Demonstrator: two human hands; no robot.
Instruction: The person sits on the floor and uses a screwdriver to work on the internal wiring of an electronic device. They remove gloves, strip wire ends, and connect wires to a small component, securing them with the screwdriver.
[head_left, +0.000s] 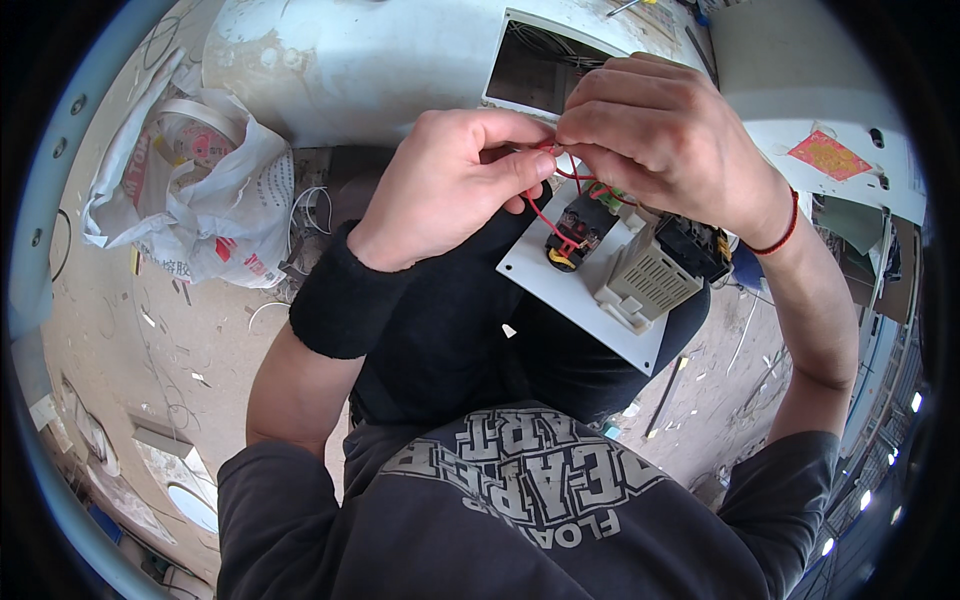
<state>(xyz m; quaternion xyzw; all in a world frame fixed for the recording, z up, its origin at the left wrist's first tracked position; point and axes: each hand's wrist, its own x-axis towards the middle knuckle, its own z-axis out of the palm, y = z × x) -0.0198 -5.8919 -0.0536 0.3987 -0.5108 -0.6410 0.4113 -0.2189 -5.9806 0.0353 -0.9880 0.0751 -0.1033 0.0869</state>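
My left hand (465, 176), with a black wristband behind it, pinches a red wire (538, 206) between thumb and forefinger. Right beside it, my right hand (637, 135) has its fingertips closed on the same cluster of red wire; what exactly lies between them is too small to tell. Below the hands a white mounting plate (517, 264) rests tilted on my legs. On it stand a black electrical component (581, 225) with red wires and a yellow part, and a beige vented electrical module (649, 277) beside a black one (694, 251). A green connector (604, 196) is partly hidden under my right hand.
A pale metal cabinet (360, 75) lies ahead, with a rectangular opening (525, 71) showing grey cables. At the left, a white plastic bag (225, 187) holds a roll of tape. A dark strip (666, 397) and scraps lie on the floor; a panel with a red diamond-shaped sticker (832, 155) stands right.
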